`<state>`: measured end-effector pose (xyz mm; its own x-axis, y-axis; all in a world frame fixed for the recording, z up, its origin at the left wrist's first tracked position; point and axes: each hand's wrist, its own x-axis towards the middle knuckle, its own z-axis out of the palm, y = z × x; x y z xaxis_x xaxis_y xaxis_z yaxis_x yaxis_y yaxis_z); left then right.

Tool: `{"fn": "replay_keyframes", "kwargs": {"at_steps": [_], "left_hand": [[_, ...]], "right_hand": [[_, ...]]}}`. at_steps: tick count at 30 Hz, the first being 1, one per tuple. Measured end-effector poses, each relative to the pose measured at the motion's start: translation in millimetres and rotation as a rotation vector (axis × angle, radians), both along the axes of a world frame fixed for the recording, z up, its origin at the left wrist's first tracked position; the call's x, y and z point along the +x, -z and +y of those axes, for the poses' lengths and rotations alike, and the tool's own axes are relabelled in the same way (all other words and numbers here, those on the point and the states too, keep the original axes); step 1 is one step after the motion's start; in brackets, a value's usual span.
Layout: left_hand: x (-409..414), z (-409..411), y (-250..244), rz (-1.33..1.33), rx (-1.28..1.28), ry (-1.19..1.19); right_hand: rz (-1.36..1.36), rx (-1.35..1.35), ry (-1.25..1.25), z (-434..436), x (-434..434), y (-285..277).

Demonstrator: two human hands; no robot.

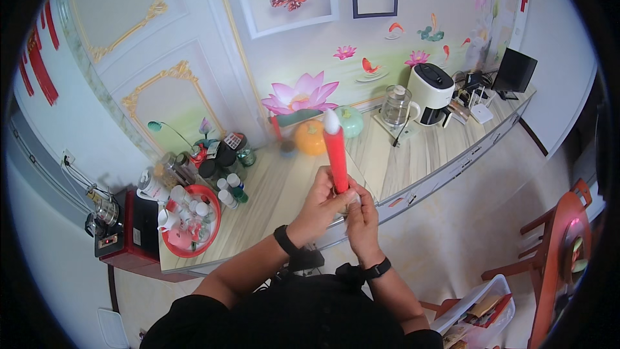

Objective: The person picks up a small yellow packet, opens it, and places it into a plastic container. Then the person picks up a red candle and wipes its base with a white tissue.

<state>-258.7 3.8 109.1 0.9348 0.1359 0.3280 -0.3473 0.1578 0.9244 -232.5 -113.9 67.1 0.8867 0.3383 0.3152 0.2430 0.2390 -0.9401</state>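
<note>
Upright in front of me is a red electric candle lamp (335,157) with a white flame-shaped tip. My left hand (317,208) wraps around its lower end from the left. My right hand (362,223) grips the base from the other side, fingers and thumb pinched together. Most of the base is hidden by my fingers. Behind it on the counter (271,189) sit an orange pumpkin-shaped ornament (311,137) and a pale green one (350,121). Beside them stands another slim red object (276,128) on a dark, blurred base.
At left, a red basin (216,223) holds cups and small containers, near several lidded jars (210,170). Farther right are a glass kettle (397,106), a white air fryer (431,92) and a monitor (514,70). A wooden chair (547,232) and a plastic bin (503,295) stand at lower right.
</note>
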Motion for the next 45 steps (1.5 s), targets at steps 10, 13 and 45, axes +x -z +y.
{"fn": "replay_keyframes", "kwargs": {"at_steps": [10, 13, 45], "left_hand": [[4, 14, -3, 0.165, 0.093, 0.34], [4, 9, 6, 0.141, 0.084, 0.235], [6, -11, 12, 0.02, -0.014, -0.291]], "right_hand": [[0.146, 0.098, -0.039, 0, 24, 36], [0.228, 0.12, -0.013, 2, 33, 46], [-0.035, -0.058, 0.152, 13, 17, -4]]}}
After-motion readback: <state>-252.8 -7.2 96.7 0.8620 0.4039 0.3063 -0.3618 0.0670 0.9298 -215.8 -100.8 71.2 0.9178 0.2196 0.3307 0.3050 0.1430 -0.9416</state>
